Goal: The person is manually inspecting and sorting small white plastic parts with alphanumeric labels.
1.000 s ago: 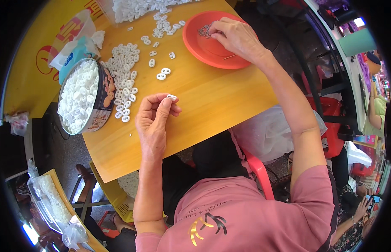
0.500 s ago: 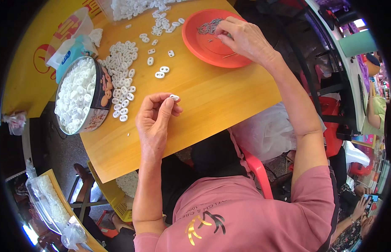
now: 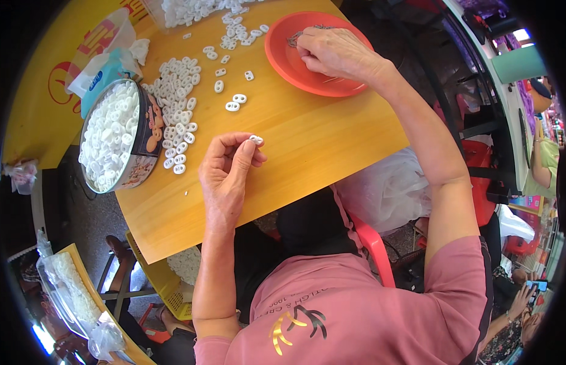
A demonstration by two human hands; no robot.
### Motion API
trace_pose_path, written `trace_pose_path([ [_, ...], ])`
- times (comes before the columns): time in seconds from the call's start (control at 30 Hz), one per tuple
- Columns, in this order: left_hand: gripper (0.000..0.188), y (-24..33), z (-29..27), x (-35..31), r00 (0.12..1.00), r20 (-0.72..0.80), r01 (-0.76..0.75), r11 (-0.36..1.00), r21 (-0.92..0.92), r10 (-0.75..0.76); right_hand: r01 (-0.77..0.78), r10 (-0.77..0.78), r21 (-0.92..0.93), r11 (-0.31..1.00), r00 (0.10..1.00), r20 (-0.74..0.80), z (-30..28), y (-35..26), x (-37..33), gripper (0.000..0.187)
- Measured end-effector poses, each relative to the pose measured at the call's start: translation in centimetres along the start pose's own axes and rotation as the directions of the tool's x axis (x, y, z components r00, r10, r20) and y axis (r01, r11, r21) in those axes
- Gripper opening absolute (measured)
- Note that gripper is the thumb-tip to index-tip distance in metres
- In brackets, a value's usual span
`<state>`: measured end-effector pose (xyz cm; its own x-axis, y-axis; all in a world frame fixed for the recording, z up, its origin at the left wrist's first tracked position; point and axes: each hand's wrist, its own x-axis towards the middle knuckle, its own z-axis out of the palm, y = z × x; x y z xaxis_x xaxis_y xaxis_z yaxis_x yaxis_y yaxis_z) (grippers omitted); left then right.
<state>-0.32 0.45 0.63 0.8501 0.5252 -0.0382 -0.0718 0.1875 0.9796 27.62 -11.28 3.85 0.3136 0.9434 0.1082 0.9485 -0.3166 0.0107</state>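
My left hand (image 3: 227,173) is closed above the table, pinching a small white two-hole plastic piece (image 3: 256,139) between thumb and forefinger. Over the shallow red plate (image 3: 280,64), my right hand (image 3: 338,53) reaches in with its fingers drawn together. Whatever those fingertips grip is hidden under the hand. Small grey metal pieces (image 3: 293,40), thin like little springs, lie heaped at the plate's far side, partly covered by my hand. Two white oval pieces (image 3: 235,103) lie on the table between my hands.
A round tin (image 3: 136,152) full of white pieces stands at the table's left edge, beside a spread of white ovals (image 3: 176,91). More white parts (image 3: 201,9) lie at the far edge. Below the table are a yellow crate (image 3: 164,283) and a red chair (image 3: 374,249).
My right hand has shifted slightly left and lower in the red plate, now covering more of the grey pieces. The left hand keeps its pinch, barely moved.
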Motion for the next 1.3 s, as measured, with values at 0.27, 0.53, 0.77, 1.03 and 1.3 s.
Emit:
trace_pose_path([
  [0.27, 0.014, -0.1, -0.4, 0.0, 1.000, 0.006, 0.010, 0.995, -0.096, -0.009, -0.121, 0.259, 0.685, 0.718, 0.961, -0.102, -1.2, 1.0, -1.7, 0.010],
  [0.53, 0.015, -0.1, -0.8, 0.2, 1.000, 0.000, 0.028, 0.980, -0.196, -0.028, -0.038, 0.346, 0.992, 0.121, 0.938, -0.007, -2.0, -2.0, -3.9, 0.022],
  [0.77, 0.016, 0.3, -0.7, 0.2, 0.998, -0.025, 0.056, 0.974, -0.218, -0.063, -0.052, 0.272, 0.998, 0.029, 0.961, 0.042, -1.7, -9.2, -4.8, 0.020],
  [1.03, 0.018, 0.1, -0.9, 0.1, 0.999, 0.005, 0.052, 0.971, -0.234, -0.053, -0.036, 0.255, 0.996, -0.076, 0.966, 0.055, 0.6, -14.6, -4.6, 0.020],
  [1.3, 0.018, 0.0, -1.0, 0.0, 1.000, 0.011, 0.030, 0.975, -0.220, -0.029, -0.063, 0.264, 0.994, -0.086, 0.961, 0.083, 1.2, -14.9, -4.8, 0.021],
])
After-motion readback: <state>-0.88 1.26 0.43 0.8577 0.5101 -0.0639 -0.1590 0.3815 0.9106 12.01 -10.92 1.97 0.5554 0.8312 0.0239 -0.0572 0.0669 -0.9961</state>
